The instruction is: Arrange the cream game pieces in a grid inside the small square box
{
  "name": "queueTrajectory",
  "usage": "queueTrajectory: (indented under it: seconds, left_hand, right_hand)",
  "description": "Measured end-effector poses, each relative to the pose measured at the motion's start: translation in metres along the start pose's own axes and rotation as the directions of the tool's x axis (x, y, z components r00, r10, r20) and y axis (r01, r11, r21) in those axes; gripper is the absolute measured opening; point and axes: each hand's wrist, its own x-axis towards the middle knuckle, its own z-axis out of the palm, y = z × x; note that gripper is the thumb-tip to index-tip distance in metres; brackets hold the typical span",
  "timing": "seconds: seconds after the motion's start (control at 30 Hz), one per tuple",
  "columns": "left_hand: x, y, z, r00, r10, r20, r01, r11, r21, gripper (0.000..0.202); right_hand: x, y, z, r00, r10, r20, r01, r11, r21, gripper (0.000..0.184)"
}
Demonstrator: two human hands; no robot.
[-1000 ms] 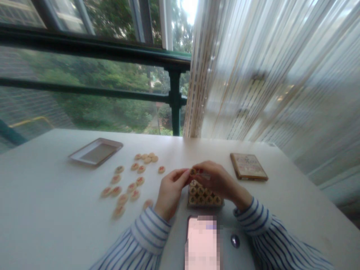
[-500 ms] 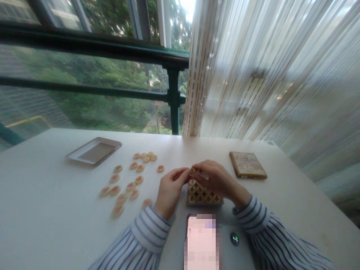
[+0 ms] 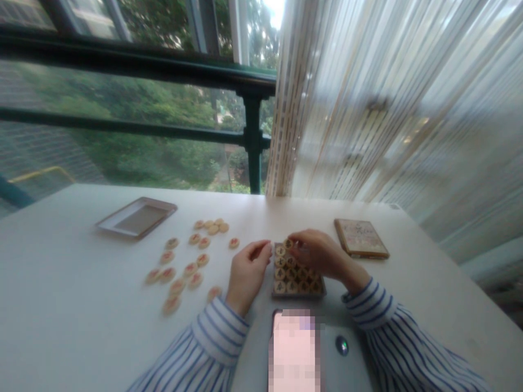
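Observation:
A shallow box (image 3: 300, 295) holds rows of round wooden xiangqi pieces (image 3: 291, 286) with dark characters. My right hand (image 3: 321, 256) reaches over the box's far right part and pinches one xiangqi piece (image 3: 288, 244) at the far row. Its fingers and palm hide several pieces beneath. Just left of the box, my left hand (image 3: 247, 275) has its fingers curled and its thumb against them, with no piece visible in it. Further left, loose xiangqi pieces (image 3: 190, 269) with red characters lie scattered on the white table (image 3: 102, 305).
A shallow tray (image 3: 122, 233) lies at the back left, near a cluster of pale pieces (image 3: 213, 229). A flat decorated box (image 3: 362, 238) sits at the right. In front are a phone (image 3: 294, 348) and a small dark oval device (image 3: 342, 345). Beyond stand railings (image 3: 254, 141) and a string curtain (image 3: 286, 136).
My left hand has drawn slightly away from the pieces. A piece that was between both hands now shows in the box's far left corner, and my right hand pinches a piece beside it.

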Motion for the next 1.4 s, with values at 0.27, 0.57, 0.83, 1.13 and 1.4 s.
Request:
queueTrajectory:
  seconds: [0.27,0.57,0.83,1.13,1.4]
  left_hand:
    - [-0.001,-0.005,0.000,0.997,0.063,0.041,-0.072,0.958,0.278,0.030]
    - [-0.001,-0.007,0.001,0.996,0.038,0.079,-0.064,0.934,0.352,0.033]
    - [-0.001,-0.009,0.001,0.992,0.023,0.123,-0.070,0.916,0.395,0.033]
    - [-0.001,-0.011,0.000,0.990,0.016,0.139,-0.070,0.916,0.394,0.033]
    - [-0.001,-0.012,0.000,0.989,0.018,0.144,-0.076,0.911,0.406,0.032]
  right_hand:
    - [-0.002,0.009,0.002,0.993,0.053,0.110,-0.043,0.995,-0.091,0.022]
    - [-0.002,0.009,0.001,0.968,0.135,0.212,-0.089,0.973,-0.214,0.026]
    - [-0.001,0.001,-0.003,0.937,0.204,0.283,-0.104,0.938,-0.330,0.033]
    - [0.000,-0.006,-0.001,0.903,0.262,0.340,-0.096,0.896,-0.434,0.037]
    - [-0.001,-0.009,0.000,0.906,0.269,0.327,-0.093,0.880,-0.466,0.042]
